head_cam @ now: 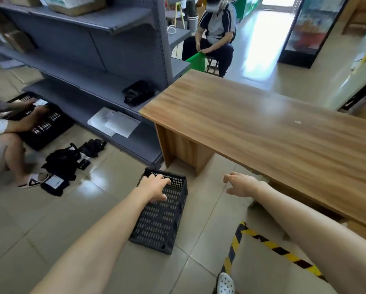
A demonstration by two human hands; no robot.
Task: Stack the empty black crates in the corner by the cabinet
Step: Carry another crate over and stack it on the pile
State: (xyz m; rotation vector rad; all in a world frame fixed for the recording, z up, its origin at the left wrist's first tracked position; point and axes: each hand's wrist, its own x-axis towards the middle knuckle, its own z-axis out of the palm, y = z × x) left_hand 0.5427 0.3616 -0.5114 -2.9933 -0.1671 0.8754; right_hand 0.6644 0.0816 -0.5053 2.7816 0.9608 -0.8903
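Note:
A black perforated crate [159, 217] lies on the tiled floor in front of me, near the foot of the wooden counter. My left hand [155, 188] reaches over its far end, fingers spread and hanging over the far rim; whether they grip it is unclear. My right hand [240, 184] hovers to the right of the crate, above the floor, fingers loosely spread and holding nothing. A second black crate [50, 128] sits on the floor at the left by the shelving, with another person's hands on it.
A wooden counter [273, 128] fills the right. Grey metal shelving [88, 66] stands at the back left. Black packaged goods [65, 160] lie on the floor. A person crouches at the left; another sits on a stool [212, 63] behind. Yellow-black tape [269, 245] marks the floor.

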